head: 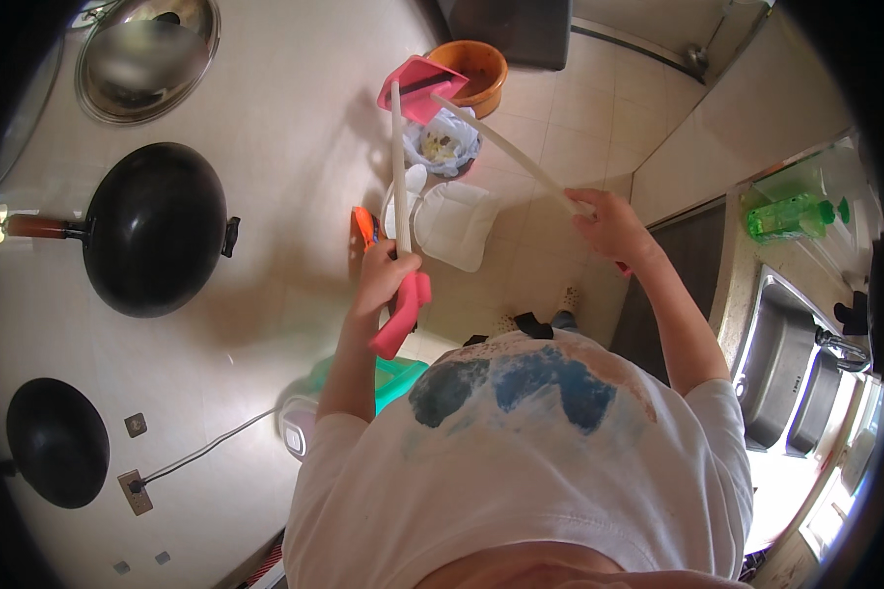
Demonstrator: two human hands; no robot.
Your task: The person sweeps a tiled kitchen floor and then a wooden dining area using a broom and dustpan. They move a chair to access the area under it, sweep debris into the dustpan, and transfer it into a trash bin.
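Observation:
My left hand (pixel 387 274) grips a pale pole (pixel 400 169) just above its pink handle end (pixel 401 316). My right hand (pixel 610 228) is closed around a second pale pole (pixel 512 151), with a bit of pink showing below the wrist. Both poles run forward to a pink dustpan (pixel 412 73) with a dark strip across it. The overlap hides which pole joins which part, and a broom head cannot be made out clearly. The pan is tilted above a waste bin lined with a white plastic bag (pixel 449 140), which contains scraps.
An orange-brown tub (pixel 486 73) stands behind the bin. White padded items (pixel 457 224) and an orange object (pixel 366 227) are nearby. Woks (pixel 155 228) and a metal lid (pixel 147 59) hang on the left wall. At right are a sink (pixel 773 368) and green bottle (pixel 788 219).

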